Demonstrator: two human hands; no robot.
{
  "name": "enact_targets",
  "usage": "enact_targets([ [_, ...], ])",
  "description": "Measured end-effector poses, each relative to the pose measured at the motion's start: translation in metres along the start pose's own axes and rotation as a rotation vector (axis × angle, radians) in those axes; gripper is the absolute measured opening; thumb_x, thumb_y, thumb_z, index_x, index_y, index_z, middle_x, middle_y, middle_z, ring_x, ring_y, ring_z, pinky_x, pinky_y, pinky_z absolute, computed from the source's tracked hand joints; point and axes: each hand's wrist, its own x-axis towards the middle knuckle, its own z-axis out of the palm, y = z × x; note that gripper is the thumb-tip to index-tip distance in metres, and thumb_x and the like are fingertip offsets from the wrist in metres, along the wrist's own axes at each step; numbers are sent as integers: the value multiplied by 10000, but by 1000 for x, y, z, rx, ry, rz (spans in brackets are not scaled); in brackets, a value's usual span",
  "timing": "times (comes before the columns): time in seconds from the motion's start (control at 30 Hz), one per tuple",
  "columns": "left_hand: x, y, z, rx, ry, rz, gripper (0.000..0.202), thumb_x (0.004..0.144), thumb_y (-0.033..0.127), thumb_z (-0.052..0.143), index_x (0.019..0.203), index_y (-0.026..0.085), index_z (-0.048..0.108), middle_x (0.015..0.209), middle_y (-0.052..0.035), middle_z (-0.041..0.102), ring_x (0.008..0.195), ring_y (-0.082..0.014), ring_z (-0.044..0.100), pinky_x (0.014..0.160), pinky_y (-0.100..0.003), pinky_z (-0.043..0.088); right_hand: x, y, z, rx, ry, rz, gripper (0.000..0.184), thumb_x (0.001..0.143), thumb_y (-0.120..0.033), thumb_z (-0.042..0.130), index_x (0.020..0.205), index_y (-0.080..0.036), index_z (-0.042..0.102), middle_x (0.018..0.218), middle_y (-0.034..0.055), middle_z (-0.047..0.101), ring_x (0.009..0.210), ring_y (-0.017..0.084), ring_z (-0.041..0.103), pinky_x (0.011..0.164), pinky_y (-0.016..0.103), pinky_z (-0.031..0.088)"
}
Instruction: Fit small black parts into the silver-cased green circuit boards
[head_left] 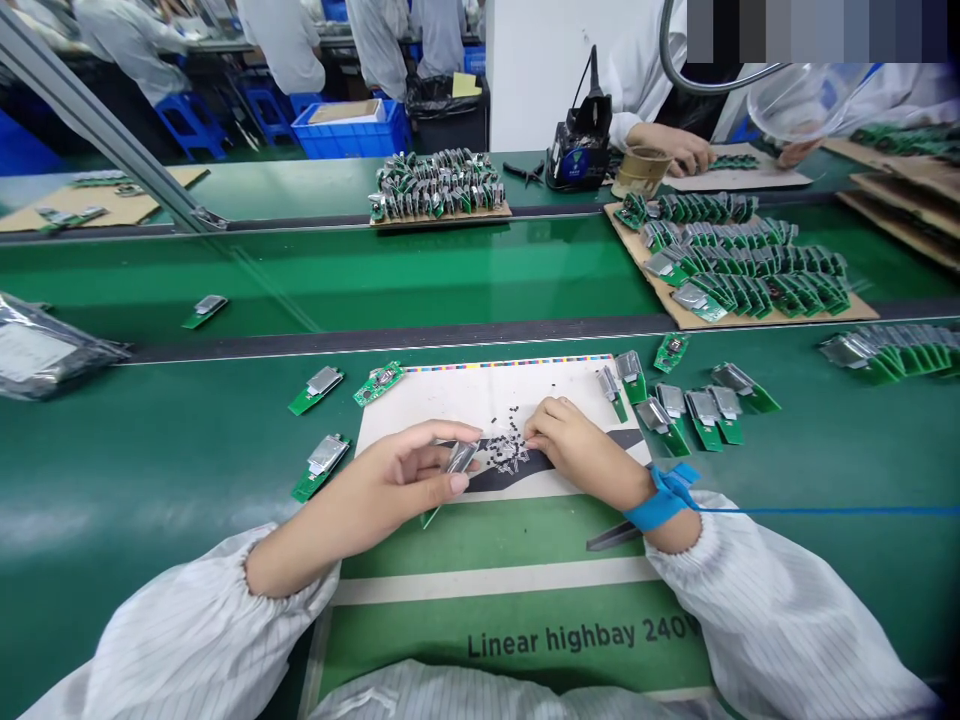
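Observation:
My left hand [409, 475] holds a small green circuit board with a silver metal part [461, 457] between thumb and fingers, above the printed cardboard sheet [442, 400]. Just right of it lies a scattered pile of tiny black components with thin pale leads [508, 452]. The fingertips of my right hand [562, 435] are pinched together at the pile's right edge; whatever they hold is too small to make out. A blue wrist strap [664, 497] circles my right wrist. Dark tweezers [611, 537] lie partly hidden under that wrist.
Loose boards [705, 412] lie right of the sheet, others [322, 465] to its left. Beyond the dark rail [360, 342], cardboard trays [750, 320] carry rows of boards. A co-worker's hand [679, 150] works at the far bench. A silvery bag [45, 345] lies far left.

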Motion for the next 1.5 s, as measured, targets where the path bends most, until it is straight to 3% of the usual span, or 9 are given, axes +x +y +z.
enact_targets([
  [0.27,3,-4,6,-22,13,-11,354,827,319,675,1157,223,586,1161,-60,616,1142,-247,554,978,-413,413,-3,-6,-2,102,10,76,227,851,-7,380,767,-184,492,838,63,526,798,209,436,741,361,399],
  [0.43,-1,-3,10,-106,16,-70,360,804,297,709,1140,229,602,1109,-57,659,1090,-232,610,961,-382,423,-4,-15,-22,257,40,138,195,884,-56,358,774,-203,425,756,17,519,719,156,479,664,287,434],
  [0.57,0,-5,17,-279,105,-121,522,689,226,812,1169,258,609,1318,-50,572,1099,-224,605,970,-362,424,-7,-27,-40,414,45,197,118,952,-177,380,926,-199,493,729,-1,541,653,128,526,576,243,456],
  [0.77,3,-8,31,-526,72,-224,393,595,219,876,937,169,689,1000,-55,699,908,-167,643,792,-264,468,-19,-42,-51,737,65,243,153,952,-254,471,970,-219,619,805,8,620,776,118,611,677,229,522],
  [0.93,4,-9,43,-506,98,-221,528,573,184,887,1026,182,617,899,-29,677,740,-156,658,643,-260,470,-27,-55,-59,912,108,293,116,932,-295,543,925,-202,612,761,10,679,686,112,657,628,222,564],
  [1.1,1,-8,52,-421,102,-181,420,749,397,760,1097,202,630,899,-51,705,831,-207,676,697,-302,478,-32,-68,-68,645,280,169,101,908,-232,578,874,-233,673,860,38,698,805,158,671,660,259,583],
  [1.2,-1,-8,57,-314,92,-128,374,761,395,744,1070,199,671,907,-60,722,858,-207,662,731,-299,453,-34,-75,-68,547,376,89,109,894,-177,589,885,-243,675,827,29,674,768,149,648,608,246,570],
  [1.37,-3,-6,64,-313,66,-43,261,736,375,767,913,196,699,636,16,589,530,-82,419,503,-215,297,-33,-87,-62,513,408,34,171,877,-90,584,927,-232,665,833,37,685,763,159,652,578,251,557],
  [1.5,-5,-1,67,-384,34,-39,246,738,347,770,901,193,669,594,36,522,495,-64,318,472,-206,248,-35,-91,-61,382,431,-25,227,856,-34,587,985,-212,641,880,38,696,826,163,649,702,283,571],
])
